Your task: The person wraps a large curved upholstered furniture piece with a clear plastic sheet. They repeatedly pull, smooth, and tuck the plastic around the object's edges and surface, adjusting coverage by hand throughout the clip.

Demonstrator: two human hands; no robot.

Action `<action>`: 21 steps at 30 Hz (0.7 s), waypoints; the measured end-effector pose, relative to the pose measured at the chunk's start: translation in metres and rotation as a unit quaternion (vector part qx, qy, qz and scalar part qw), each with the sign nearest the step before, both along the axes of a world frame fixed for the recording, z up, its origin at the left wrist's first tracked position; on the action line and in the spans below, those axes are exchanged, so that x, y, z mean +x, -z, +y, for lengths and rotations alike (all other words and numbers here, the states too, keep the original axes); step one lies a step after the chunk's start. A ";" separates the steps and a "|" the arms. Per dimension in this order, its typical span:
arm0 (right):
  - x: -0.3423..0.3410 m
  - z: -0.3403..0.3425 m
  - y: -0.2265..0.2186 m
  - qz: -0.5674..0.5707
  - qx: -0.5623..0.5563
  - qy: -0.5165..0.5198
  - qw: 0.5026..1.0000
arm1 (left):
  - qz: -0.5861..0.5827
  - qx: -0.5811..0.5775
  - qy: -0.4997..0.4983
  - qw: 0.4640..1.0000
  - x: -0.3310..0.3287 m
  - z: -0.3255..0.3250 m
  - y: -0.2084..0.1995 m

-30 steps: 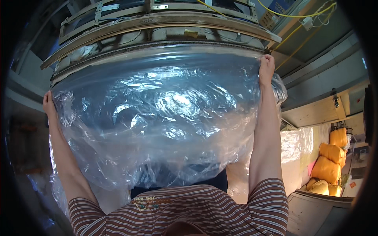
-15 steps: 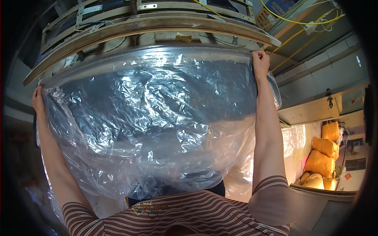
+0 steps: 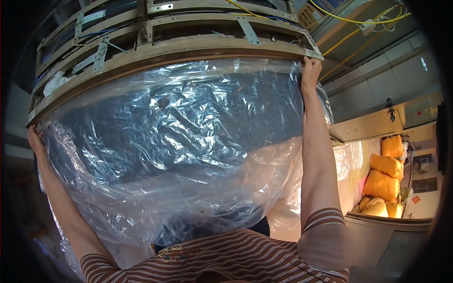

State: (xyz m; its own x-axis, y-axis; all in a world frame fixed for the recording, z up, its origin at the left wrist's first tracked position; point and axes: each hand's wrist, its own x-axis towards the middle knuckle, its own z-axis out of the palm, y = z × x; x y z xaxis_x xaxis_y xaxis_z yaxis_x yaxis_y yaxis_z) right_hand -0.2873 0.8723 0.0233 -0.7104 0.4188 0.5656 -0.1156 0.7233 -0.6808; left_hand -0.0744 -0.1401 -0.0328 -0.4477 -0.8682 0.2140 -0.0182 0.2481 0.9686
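A wide sheet of clear, crinkled plastic film (image 3: 188,127) hangs between my arms and drapes down toward my body. Its upper edge meets a long wooden frame (image 3: 188,49) that bears metal brackets and hinges. At the frame's left end, my left hand (image 3: 35,137) pinches the film's corner just under the bar. My right hand (image 3: 311,71) grips the opposite corner at the frame's right end, its knuckles against the wood. Whether the upper film edge lies under the bar is hidden. Dark cloth shows through the lower film.
Yellow cables (image 3: 351,33) and a white plug connector (image 3: 367,29) hang at the upper right, near a cardboard box (image 3: 309,19). A wooden board (image 3: 370,125) juts out at the right. Beyond it, several orange bundles (image 3: 381,183) are piled up.
The wooden frame has come down toward me and now covers the film's upper edge and the gap behind it. My left hand has moved lower and slightly left; my right hand has shifted slightly.
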 end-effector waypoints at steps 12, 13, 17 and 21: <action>0.109 0.005 -0.059 -0.220 0.211 -0.247 0.920 | -0.127 -0.190 0.105 0.968 0.055 0.025 -0.094; 0.121 -0.005 -0.061 -0.245 0.110 -0.312 0.911 | -0.207 -0.229 0.095 0.946 0.084 0.005 -0.111; 0.189 -0.038 -0.084 -0.252 -0.052 -0.402 0.879 | -0.541 -0.524 -0.041 0.656 0.077 0.074 -0.140; 0.230 -0.059 -0.100 -0.227 -0.090 -0.427 0.871 | -0.122 -0.401 0.319 0.850 0.027 0.373 -0.187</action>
State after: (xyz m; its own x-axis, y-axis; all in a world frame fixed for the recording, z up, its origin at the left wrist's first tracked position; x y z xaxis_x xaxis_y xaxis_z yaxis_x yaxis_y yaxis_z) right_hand -0.0576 0.8136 0.1235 -0.9398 -0.3180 0.1249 -0.2478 0.3828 -0.8900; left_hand -0.0475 0.2326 0.1547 -0.8888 -0.0511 0.4555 0.1916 0.8613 0.4706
